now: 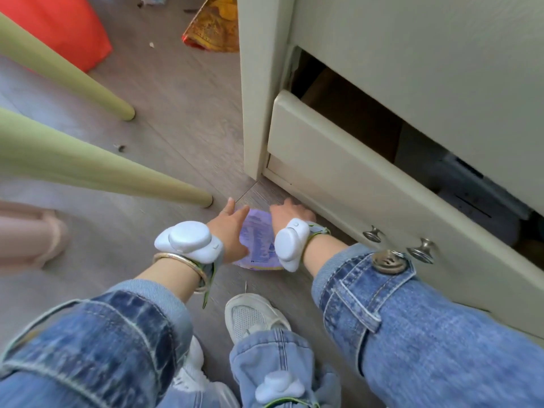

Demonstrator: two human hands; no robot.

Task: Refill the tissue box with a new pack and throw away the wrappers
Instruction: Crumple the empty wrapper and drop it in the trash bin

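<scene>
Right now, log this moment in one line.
left hand on purple pack | right hand grips pack | pack on floor | drawer open

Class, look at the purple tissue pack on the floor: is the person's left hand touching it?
Touching. The head view shows the left hand lying along the left edge of the purple tissue pack, fingers straight, with no gap visible between them.

Grey wood-look floor (182, 92), daylit, scattered crumbs. Cream cabinet (412, 54) filling right side; its drawer (338, 160) pulled partly open, dark inside, two metal knobs (421, 251) on front. Left of cabinet: two pale green legs (97, 169) slanting down to floor. Further left, top corner: red bag (67, 28). Behind cabinet's left edge: orange-gold patterned bag (215, 28) on floor. Far left of cabinet, low: pink object (26, 234), blurred, can't identify.
</scene>
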